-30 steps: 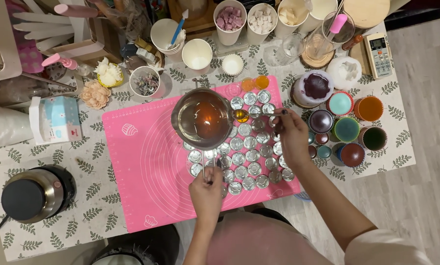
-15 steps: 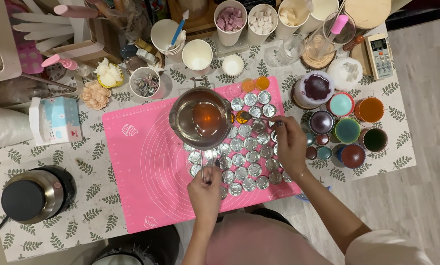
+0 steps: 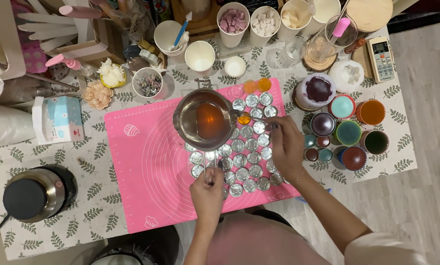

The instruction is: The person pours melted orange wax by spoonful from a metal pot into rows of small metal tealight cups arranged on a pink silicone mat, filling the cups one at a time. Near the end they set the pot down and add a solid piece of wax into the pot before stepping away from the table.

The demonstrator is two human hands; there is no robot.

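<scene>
Over the pink mat (image 3: 146,162), the left hand (image 3: 207,192) is closing its grip around the handle of a small metal pouring pot (image 3: 205,119) holding amber liquid, tipped above the cluster of little tin cups (image 3: 239,159). At three o'clock of the pot, the right hand (image 3: 284,145) is pinching one cup steady with its fingertips (image 3: 274,125). Judging by colour, only a cup near the spout and two orange ones at twelve o'clock are looking filled; most cups are remaining empty on the bench (image 3: 107,206).
</scene>
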